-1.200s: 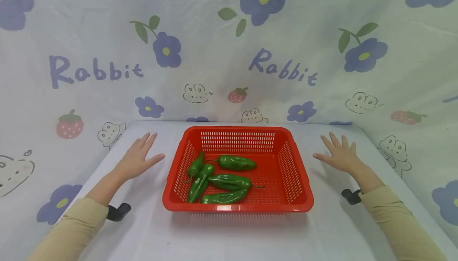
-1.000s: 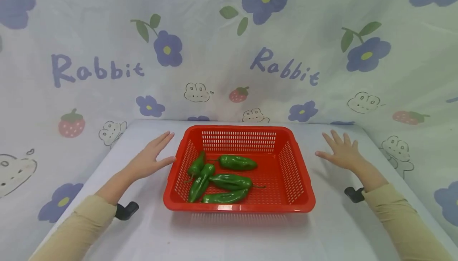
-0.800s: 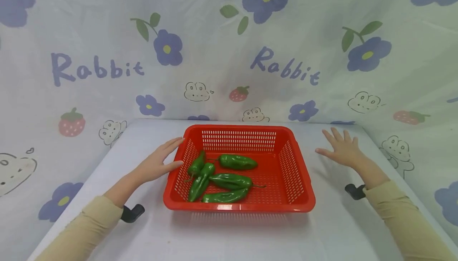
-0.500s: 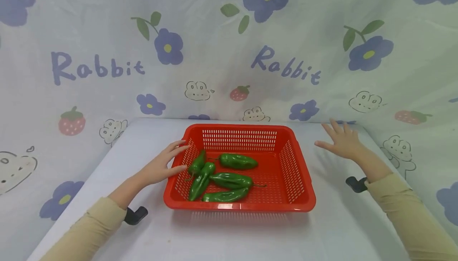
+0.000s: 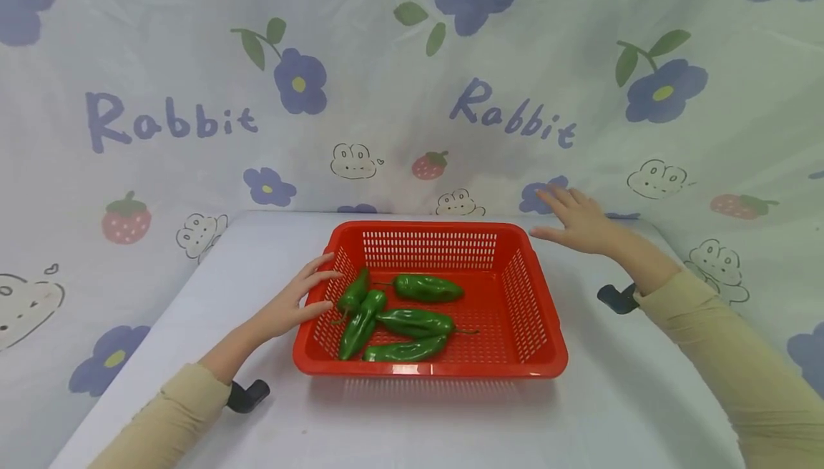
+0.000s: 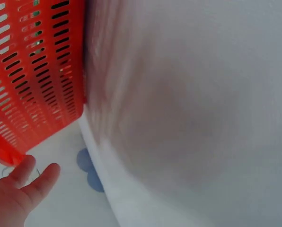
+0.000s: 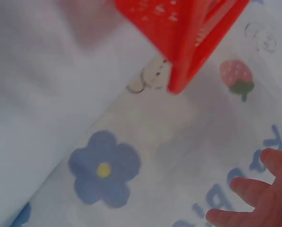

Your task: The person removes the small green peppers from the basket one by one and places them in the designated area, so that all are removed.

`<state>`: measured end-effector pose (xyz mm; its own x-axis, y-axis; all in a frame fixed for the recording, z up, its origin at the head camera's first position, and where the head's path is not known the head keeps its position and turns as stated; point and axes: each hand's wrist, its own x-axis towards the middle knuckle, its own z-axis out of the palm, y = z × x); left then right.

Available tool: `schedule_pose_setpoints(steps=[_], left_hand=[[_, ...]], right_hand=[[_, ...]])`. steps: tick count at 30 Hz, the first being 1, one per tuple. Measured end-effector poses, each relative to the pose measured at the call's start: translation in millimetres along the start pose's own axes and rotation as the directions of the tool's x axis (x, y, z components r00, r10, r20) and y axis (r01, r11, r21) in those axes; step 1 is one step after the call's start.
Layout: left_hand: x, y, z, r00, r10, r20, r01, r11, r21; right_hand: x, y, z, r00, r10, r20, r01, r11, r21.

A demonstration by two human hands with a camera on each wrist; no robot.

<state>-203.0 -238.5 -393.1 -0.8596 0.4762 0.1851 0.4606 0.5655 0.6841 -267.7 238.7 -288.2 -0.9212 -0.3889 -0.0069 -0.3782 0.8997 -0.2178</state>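
A red plastic basket (image 5: 430, 369) with slotted walls stands on the table, holding several long green peppers. One pepper (image 5: 426, 288) lies toward the back; the others, such as the lower pepper (image 5: 405, 349), lie to the left and front. My left hand (image 5: 283, 312) is at the basket's left rim, fingers spread and loosely bent over it; whether it touches the rim is unclear. In the left wrist view, the fingers (image 6: 41, 182) appear near the basket's corner. My right hand (image 5: 582, 224) is raised beside the back right corner, fingers extended, holding nothing.
A white-covered table (image 5: 412, 426) lies under the basket. Behind and at the sides hangs a printed cloth (image 5: 386, 83) with flowers, strawberries and lettering. Black wrist mounts (image 5: 247, 396) stick out from both sleeves.
My left hand has moved right from beside the basket to its left rim. My right hand has risen and moved left toward the back right corner. Basket and peppers have stayed put.
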Motion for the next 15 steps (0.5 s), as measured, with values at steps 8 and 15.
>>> schedule_pose_setpoints(steps=[8,15], left_hand=[[0.8,5.7,1.0,0.999,-0.041,0.033,0.043,0.997,-0.06],[0.1,10.1,1.8,0.997,-0.068,0.032,0.07,0.994,-0.085]], right_hand=[[26.0,-40.6,2.5,0.99,-0.116,0.076,0.113,0.993,0.045],[44.2,-70.5,20.5,0.972,-0.207,0.107,0.196,0.975,0.1]])
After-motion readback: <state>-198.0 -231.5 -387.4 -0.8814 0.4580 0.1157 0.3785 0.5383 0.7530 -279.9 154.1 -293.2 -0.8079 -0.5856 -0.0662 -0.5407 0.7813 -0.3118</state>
